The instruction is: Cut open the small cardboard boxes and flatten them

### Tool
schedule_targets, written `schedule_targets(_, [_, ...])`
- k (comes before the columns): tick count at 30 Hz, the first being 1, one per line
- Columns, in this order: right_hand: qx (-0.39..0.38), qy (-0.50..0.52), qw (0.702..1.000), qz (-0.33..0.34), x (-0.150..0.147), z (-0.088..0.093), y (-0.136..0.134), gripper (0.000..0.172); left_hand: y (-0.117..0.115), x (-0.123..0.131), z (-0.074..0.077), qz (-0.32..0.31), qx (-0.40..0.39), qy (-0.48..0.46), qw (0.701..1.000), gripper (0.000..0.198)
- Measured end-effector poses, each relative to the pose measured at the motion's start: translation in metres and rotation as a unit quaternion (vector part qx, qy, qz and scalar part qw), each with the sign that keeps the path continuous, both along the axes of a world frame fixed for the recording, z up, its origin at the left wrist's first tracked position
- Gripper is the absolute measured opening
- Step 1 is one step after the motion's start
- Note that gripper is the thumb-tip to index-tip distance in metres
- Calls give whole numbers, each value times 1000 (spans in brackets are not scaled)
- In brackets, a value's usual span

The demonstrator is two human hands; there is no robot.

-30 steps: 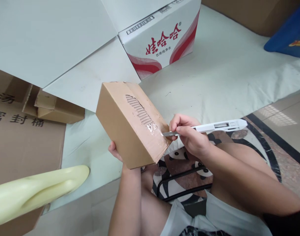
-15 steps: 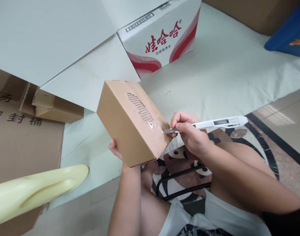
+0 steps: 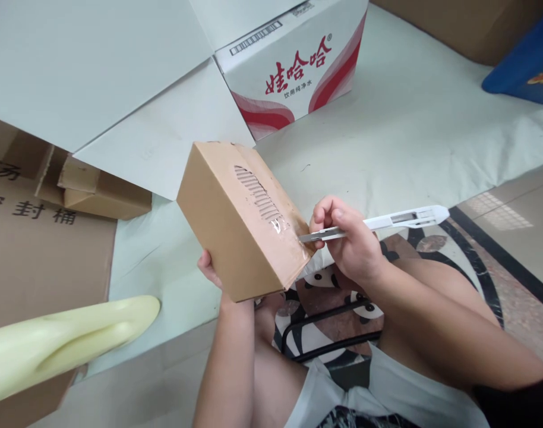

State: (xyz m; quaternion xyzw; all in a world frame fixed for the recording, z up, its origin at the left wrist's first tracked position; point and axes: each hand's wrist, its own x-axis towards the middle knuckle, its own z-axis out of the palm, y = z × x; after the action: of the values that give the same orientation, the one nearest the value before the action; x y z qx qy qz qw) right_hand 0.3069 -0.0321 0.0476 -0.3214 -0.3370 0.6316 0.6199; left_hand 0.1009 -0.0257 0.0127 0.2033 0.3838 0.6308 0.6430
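Carton (image 3: 229,229), oblong, brown cardboard, upper face torn to corrugated ribs, glossy tape (image 3: 277,226) beside—held at cloth-covered tabletop (image 3: 400,131) edge, left fingers (image 3: 205,264) gripping. Utility knife (image 3: 382,222), slender white plastic—pinched in right fingers (image 3: 328,205), steel blade (image 3: 312,236) at carton.

Cartons and oddments on a pale cloth (image 3: 400,131).
Far centre, a white box (image 3: 298,74) with red lettering stands beside broad white panels (image 3: 97,65) on its left; far right, a blue container (image 3: 527,68) by a brown box (image 3: 485,27). At left, a small carton (image 3: 113,193) beside a large cardboard box (image 3: 53,255) with black characters; near left, a smooth pale-yellow object (image 3: 79,336). Right, tiled floor (image 3: 521,205).
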Motion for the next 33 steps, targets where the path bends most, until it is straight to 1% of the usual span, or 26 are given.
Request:
schedule_targets(2, [-8, -2, 1000, -8, 1, -2, 0, 24, -1, 1, 0, 0, 3, -7, 1000, 62])
schedule_targets(6, [-25, -5, 999, -36, 2, -5, 0, 20, -1, 2, 1, 40, 33, 3, 999, 55])
schedule_targets(11, [-33, -41, 993, -110, -2, -8, 5, 36, -1, 1, -3, 38, 46, 30, 998, 60])
schedule_targets(14, [-45, -29, 992, -110, -2, -9, 7, 32, -1, 0, -6, 43, 54, 47, 997, 60])
schedule_targets(18, [-35, -41, 992, -115, 5, -10, 9, 31, 2, -1, -7, 65, 76, 52, 994, 53])
schedule_targets(20, [-18, -52, 989, -136, 10, -10, 11, 33, 5, -4, -6, 87, 77, 47, 992, 49])
schedule_targets(22, [-5, -65, 983, -172, 15, -11, 14, 37, 7, -6, -4, 111, 73, 50, 990, 48])
schedule_targets(24, [-1, -91, 973, -210, 18, -14, 16, 39, 8, -8, -2, 123, 70, 63, 988, 51])
schedule_targets(26, [7, -132, 965, -227, 17, -17, 16, 36, 7, -7, -1, 122, 68, 76, 987, 53])
schedule_targets(28, [26, -175, 958, -226, 15, -19, 14, 31, 5, -4, -4, 113, 62, 87, 988, 55])
schedule_targets(31, [42, -240, 944, -222, 11, -19, 8, 27, 1, -1, -15, 106, 45, 113, 987, 59])
schedule_targets(33, [52, -289, 936, -194, 8, -17, 3, 28, -1, 0, -21, 97, 40, 136, 985, 65])
